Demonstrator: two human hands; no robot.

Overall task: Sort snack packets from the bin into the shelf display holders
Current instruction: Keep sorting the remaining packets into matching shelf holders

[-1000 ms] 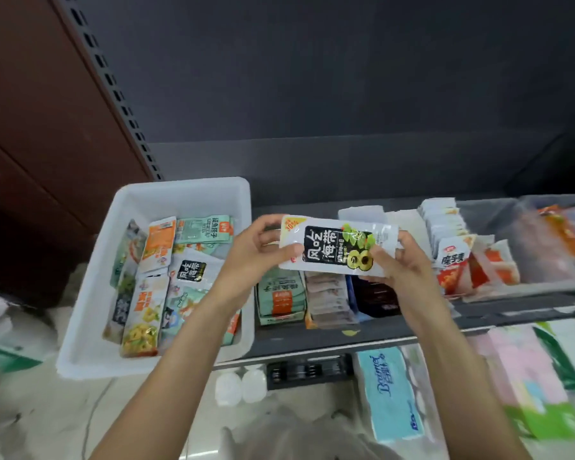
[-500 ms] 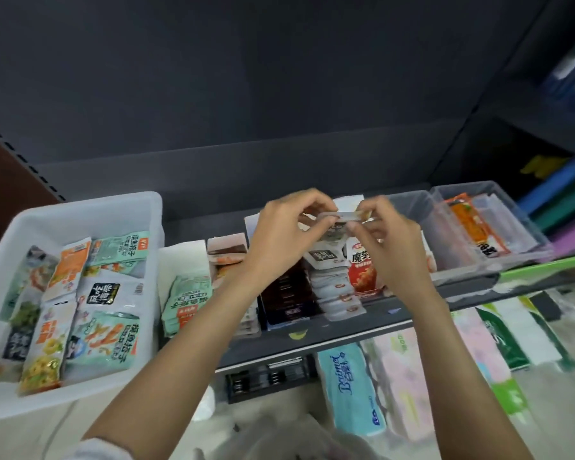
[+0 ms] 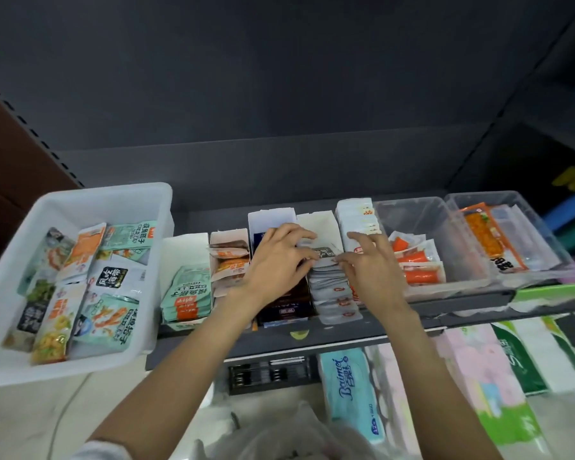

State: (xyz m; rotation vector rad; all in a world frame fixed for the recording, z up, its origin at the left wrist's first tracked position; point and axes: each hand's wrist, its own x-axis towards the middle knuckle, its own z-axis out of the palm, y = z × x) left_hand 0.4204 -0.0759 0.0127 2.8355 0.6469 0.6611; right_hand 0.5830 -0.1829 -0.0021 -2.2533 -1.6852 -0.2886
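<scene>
Both hands on the dark packet (image 3: 324, 253), seated atop its holder (image 3: 322, 224) row; left hand (image 3: 276, 260) at 9 o'clock, right hand (image 3: 370, 270) at 3, fingertips pinching its ends; bin (image 3: 80, 200) far at 9

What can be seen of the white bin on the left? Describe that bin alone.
The white bin is a rectangular, translucent-looking plastic tub with a rolled rim, standing upright at the left end of the shelf. Its right wall sits beside the first cardboard holder. Snack packets lie loose and overlapping inside, in mint, orange, white and black, covering most of the floor. Neither hand touches it.
</scene>
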